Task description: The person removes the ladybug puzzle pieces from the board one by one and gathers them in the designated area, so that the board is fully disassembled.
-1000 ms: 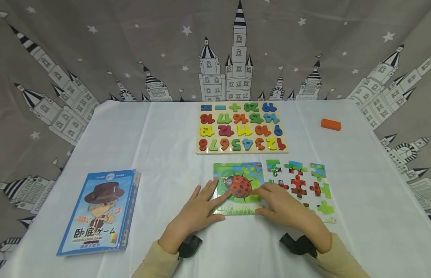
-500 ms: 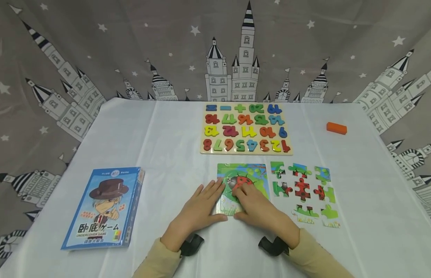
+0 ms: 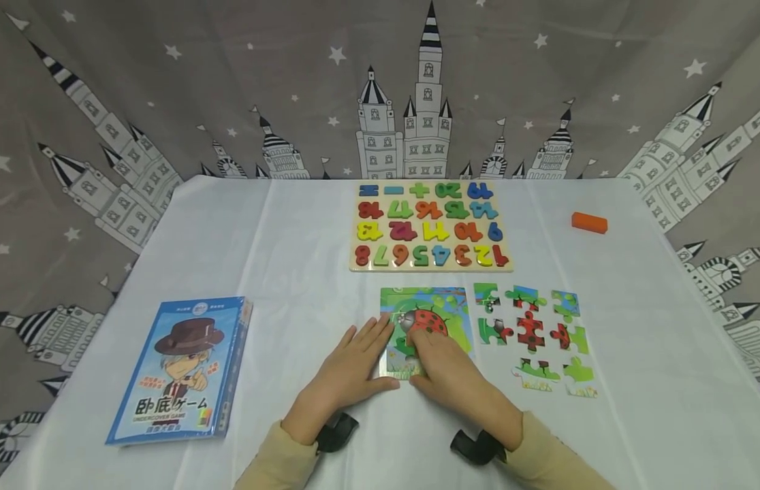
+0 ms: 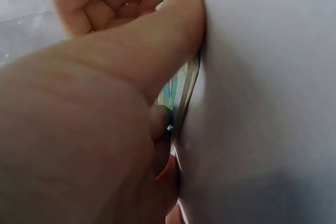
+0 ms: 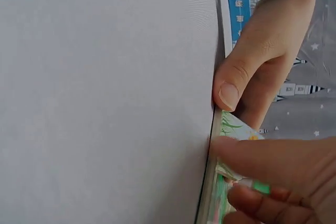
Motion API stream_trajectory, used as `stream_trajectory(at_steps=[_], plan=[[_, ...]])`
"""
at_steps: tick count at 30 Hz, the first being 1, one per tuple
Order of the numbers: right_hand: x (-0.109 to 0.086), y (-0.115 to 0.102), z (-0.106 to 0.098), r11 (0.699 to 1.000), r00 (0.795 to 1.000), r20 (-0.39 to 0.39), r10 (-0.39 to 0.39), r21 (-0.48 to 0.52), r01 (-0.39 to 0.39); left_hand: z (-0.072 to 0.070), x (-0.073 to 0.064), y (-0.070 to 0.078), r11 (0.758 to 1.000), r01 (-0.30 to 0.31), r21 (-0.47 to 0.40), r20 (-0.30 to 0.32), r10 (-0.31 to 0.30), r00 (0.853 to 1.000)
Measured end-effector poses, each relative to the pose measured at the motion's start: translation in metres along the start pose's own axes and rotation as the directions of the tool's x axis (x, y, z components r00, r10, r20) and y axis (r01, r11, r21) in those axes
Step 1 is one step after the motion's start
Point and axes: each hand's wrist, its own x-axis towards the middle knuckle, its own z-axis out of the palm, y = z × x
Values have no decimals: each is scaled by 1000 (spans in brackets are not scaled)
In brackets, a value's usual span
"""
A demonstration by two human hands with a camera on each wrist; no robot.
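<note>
A square ladybug puzzle board (image 3: 458, 309) lies on the white table in front of me. My left hand (image 3: 355, 367) rests on its left edge, fingers spread, thumb at the near edge beside it. My right hand (image 3: 444, 367) is over the lower part of the board, its fingers bent down and its thumb at the near edge. It holds a jigsaw piece (image 3: 400, 369) with grass and pale ground at the lower left corner; fingers partly hide it. The grassy piece (image 5: 236, 124) appears in the right wrist view between the two thumbs.
Several loose jigsaw pieces (image 3: 530, 332) lie in rows right of the board. Behind it sits a wooden number board (image 3: 432, 265). A blue boxed game (image 3: 184, 367) lies at the left, an orange block (image 3: 589, 222) at the far right. A castle-print curtain (image 3: 294, 82) hangs behind.
My right hand has moved left from the board's right edge to its lower left, bringing the jigsaw piece there. The left hand stays on the board's left edge.
</note>
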Motion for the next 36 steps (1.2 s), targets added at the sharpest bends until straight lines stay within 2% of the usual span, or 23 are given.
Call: stream_trajectory(at_steps=[3,6,10,12,17,21,24,26,31,36], plan=[[-1,1,-1,993,999,-27,41,112,-37,1,0,0,1000,1,-8,6,-1,1000],[-3,6,-5,971,997,-63,53,237,-37,1,0,1,1000,8,-14,11,-8,1000],[-11,23,-18,924,997,-53,63,382,-38,0,0,2,1000,10,-22,8,-10,1000],[-19,36,-28,897,996,-27,90,436,-69,1,1,2,1000,8,-24,6,-8,1000],[-42,69,-49,860,979,14,201,476,-184,1,1,3,1000,2,-21,15,-1,1000],[-59,87,-59,843,965,76,252,473,-257,-1,-1,3,1000,4,-29,31,-3,1000],[-66,94,-62,846,962,119,246,459,-273,-3,-2,3,999,11,-36,36,-10,999],[-68,96,-62,866,962,123,242,420,-271,-4,-3,3,999,16,-38,37,-14,999],[-66,98,-60,914,959,102,265,291,-284,-7,-4,3,999,26,-32,33,-25,999],[-64,99,-61,928,953,74,294,218,-303,-7,-3,2,999,25,-25,22,-24,999]])
